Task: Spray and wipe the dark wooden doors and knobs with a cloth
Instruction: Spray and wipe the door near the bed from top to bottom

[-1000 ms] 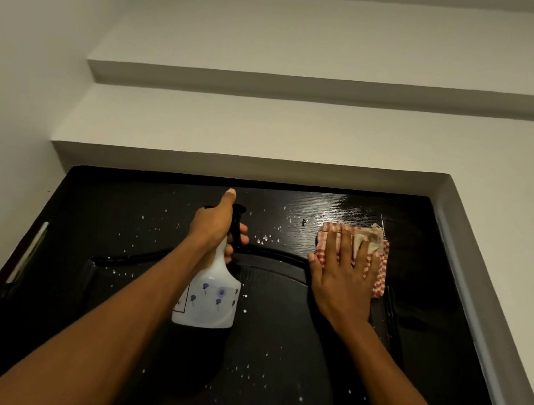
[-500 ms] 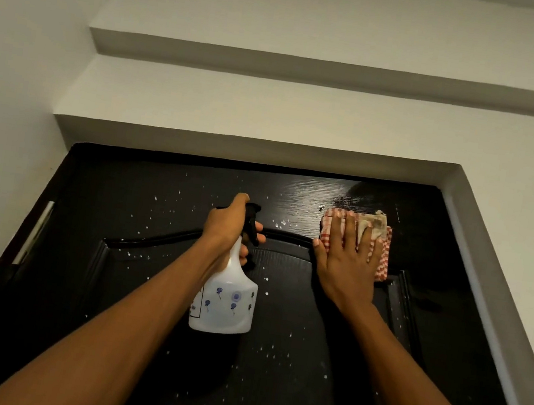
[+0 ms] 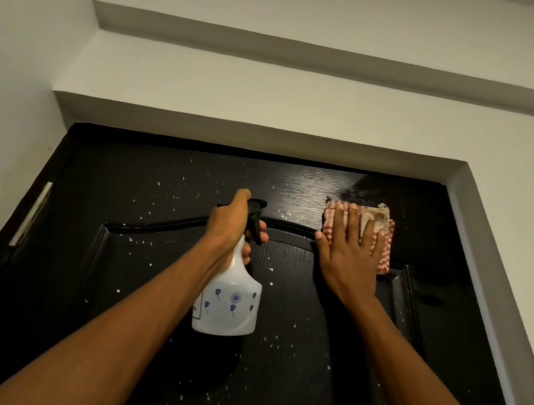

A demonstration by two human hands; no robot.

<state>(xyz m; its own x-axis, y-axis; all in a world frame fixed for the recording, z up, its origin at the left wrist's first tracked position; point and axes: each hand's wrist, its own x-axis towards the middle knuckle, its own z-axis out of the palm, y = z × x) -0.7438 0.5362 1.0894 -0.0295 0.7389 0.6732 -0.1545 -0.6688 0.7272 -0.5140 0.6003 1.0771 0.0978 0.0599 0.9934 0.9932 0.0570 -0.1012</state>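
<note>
The dark wooden door point(image 3: 149, 282) fills the lower view, speckled with white spray droplets; its top right corner looks wet and glossy. My left hand point(image 3: 233, 223) grips the neck and black trigger of a white spray bottle point(image 3: 228, 304) with blue flower prints, held up in front of the door's upper middle. My right hand point(image 3: 350, 253) presses flat with straight fingers on a folded red-and-white checked cloth point(image 3: 385, 244) against the door's upper right part, just above the raised panel moulding. No knob is in view.
A white wall recess point(image 3: 268, 140) frames the door's top, with a ledge point(image 3: 315, 53) higher up. The white jamb point(image 3: 490, 277) runs down the right side. A metal hinge point(image 3: 32, 212) shows on the door's left edge.
The view has tilted slightly; both hands stay near the top of the door. The cloth under my right hand has barely shifted, and the bottle has drifted a little to the right.
</note>
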